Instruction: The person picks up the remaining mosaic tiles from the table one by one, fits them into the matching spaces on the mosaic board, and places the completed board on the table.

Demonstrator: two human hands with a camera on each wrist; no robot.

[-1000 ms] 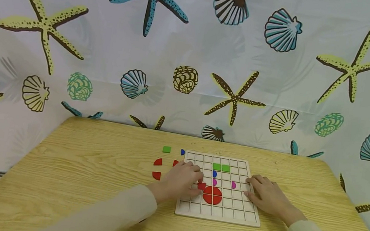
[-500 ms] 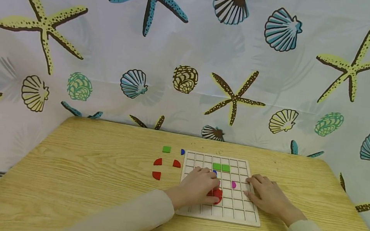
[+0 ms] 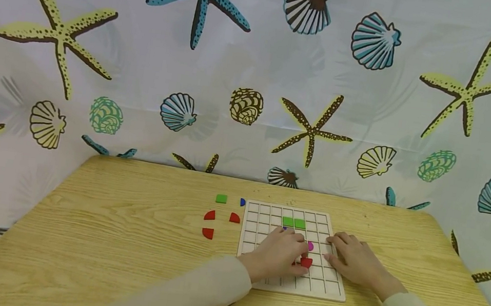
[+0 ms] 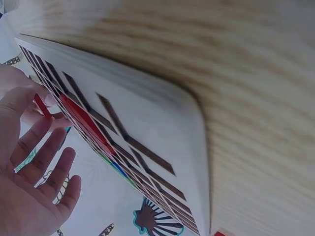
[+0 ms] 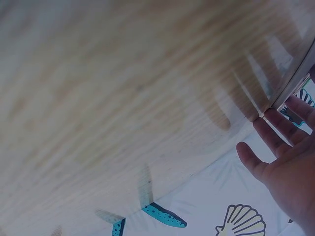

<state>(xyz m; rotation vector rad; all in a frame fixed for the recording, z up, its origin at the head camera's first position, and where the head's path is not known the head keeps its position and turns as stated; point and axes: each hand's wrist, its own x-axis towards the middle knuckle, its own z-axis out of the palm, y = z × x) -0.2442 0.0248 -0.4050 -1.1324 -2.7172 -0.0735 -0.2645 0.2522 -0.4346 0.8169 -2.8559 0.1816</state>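
Between thumb and fingertips my left hand (image 3: 279, 253) pinches a red quarter-circle piece (image 3: 306, 263), held over the white gridded board (image 3: 316, 287). The left wrist view shows that red piece tilted off the board, with the other fingers of the left hand (image 4: 37, 184) spread. Red pieces (image 4: 87, 123) lie flat on the grid there; in the head view the left hand mostly covers them. My right hand (image 3: 357, 261) rests at the board's right edge, its fingertips touching it. Two green squares (image 3: 294, 223) and a magenta half-circle (image 3: 310, 246) lie on the grid.
Left of the board, red quarter-circles (image 3: 208, 233), a green square (image 3: 221, 199) and a blue half-circle (image 3: 242, 202) lie on the wooden table (image 3: 134, 221). A white curtain (image 3: 219, 67) printed with starfish and shells hangs behind and beside the table.
The left hand has moved right across the board with the red quarter-circle, passing over the red circle and now covering most of it. The right hand has stayed at the board's edge.
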